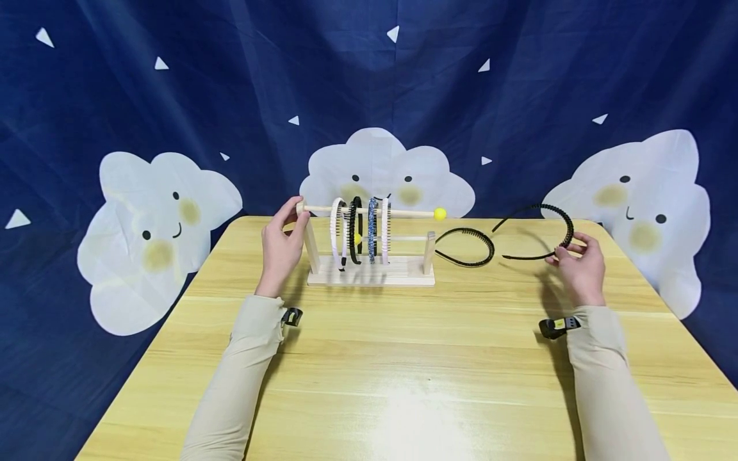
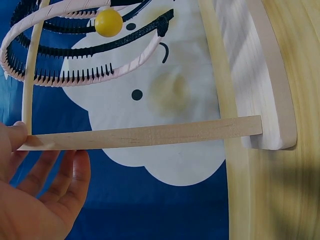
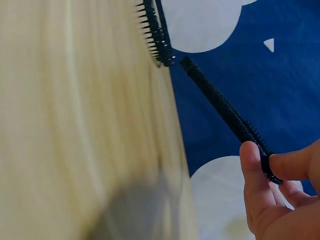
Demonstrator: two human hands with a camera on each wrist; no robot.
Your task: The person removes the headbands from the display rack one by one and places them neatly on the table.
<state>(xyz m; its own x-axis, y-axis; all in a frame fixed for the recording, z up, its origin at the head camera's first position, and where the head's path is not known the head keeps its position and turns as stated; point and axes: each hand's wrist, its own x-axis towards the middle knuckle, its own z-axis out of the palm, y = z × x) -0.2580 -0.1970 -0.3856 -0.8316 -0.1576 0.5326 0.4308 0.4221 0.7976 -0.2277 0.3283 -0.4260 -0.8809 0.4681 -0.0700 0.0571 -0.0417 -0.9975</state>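
A wooden headband rack [image 1: 371, 280] stands on the table. Two pinkish-white headbands, a black one [image 1: 355, 230] and a glittery blue one [image 1: 371, 230] hang on its upper rod [image 1: 409, 213], which ends in a yellow ball [image 1: 440, 214]. My left hand [image 1: 282, 242] pinches the top of the rack's left post [image 2: 150, 134], thumb on one side and fingers on the other. Off to the right, my right hand [image 1: 579, 266] pinches a black toothed headband [image 1: 562, 218] between thumb and fingers, its open ends pointing left towards the rack. The right wrist view shows this headband [image 3: 220, 102] nearly edge-on.
Another black headband [image 1: 490, 246] lies on the table between the rack and my right hand. A lower rod with a yellow ball [image 1: 358, 238] sits beneath the upper one. Behind the wooden table [image 1: 426, 365] hangs a blue cloud-print cloth [image 1: 259, 77].
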